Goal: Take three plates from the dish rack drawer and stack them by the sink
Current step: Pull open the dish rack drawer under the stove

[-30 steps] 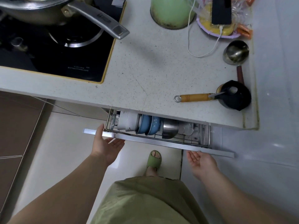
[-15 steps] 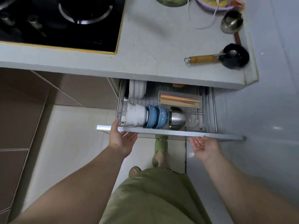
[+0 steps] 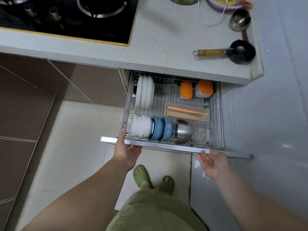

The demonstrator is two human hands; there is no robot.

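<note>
Green garment at the bottom edge, two feet in green slippers (image 3: pixel 141 176) on pale floor tile just beyond. Both forearms reaching forward to the drawer front (image 3: pixel 166 146), a long pale bar across the open dish rack drawer (image 3: pixel 218 120). Left hand (image 3: pixel 126 151) gripping that bar near its left end, thumb hooked over the top edge, fingers curled underneath. Right hand (image 3: pixel 211 163) palm up beneath the bar's right part, fingers slack and spread, fingertips at the underside (contact there impossible to tell). Inside the wire basket, front row from left: white bowls (image 3: pixel 141 128) on their sides, blue bowls (image 3: pixel 162 129) nested against them, then a steel bowl (image 3: pixel 183 131). Behind these, a clear tray of coloured chopsticks (image 3: pixel 187 112). Back left, white plates (image 3: pixel 145 93) standing on edge in the rack, untouched. Back right, two orange-lidded containers (image 3: pixel 195 89) side by side. Above the drawer, grey countertop (image 3: pixel 158 39) with a black gas hob (image 3: pixel 66 15) at left, a wooden-handled ladle (image 3: pixel 211 52) resting on a black pot (image 3: pixel 242 53) at right, a steel ladle (image 3: pixel 240 19) farther back.
</note>
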